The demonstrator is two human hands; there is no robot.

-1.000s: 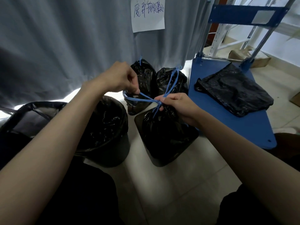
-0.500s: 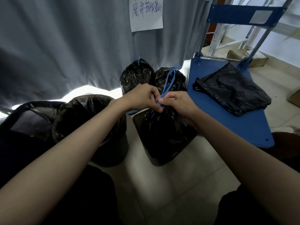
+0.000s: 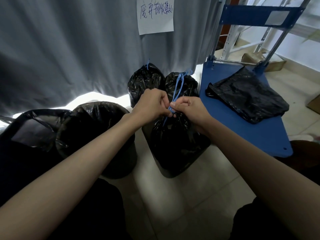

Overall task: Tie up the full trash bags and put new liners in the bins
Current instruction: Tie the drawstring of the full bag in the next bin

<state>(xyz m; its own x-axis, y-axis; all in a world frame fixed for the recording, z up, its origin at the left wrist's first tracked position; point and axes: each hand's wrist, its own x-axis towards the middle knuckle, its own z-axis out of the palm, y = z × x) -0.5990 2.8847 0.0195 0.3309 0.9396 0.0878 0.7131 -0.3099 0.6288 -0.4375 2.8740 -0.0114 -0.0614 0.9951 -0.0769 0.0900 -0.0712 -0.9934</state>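
Note:
A full black trash bag (image 3: 174, 146) stands on the tiled floor in front of me, its neck gathered by a blue drawstring (image 3: 177, 89). My left hand (image 3: 152, 104) and my right hand (image 3: 188, 110) meet above the bag's neck. Both pinch the blue drawstring between curled fingers. Two more full black bags, one (image 3: 146, 82) on the left and one (image 3: 187, 85) behind my hands, stand against the curtain with blue ties at their tops. A round bin (image 3: 97, 129) with a black liner is left of the bag I hold.
A blue platform cart (image 3: 233, 129) is at the right with a flat folded black bag (image 3: 247, 97) lying on it. A grey curtain (image 3: 69, 49) carrying a handwritten paper sign (image 3: 155, 14) closes off the back. A dark lined container (image 3: 26, 129) sits at far left.
My left hand has come in from the left, where it held the drawstring pulled out sideways, and now meets my right hand at the bag's neck. The stretched string loop is gone.

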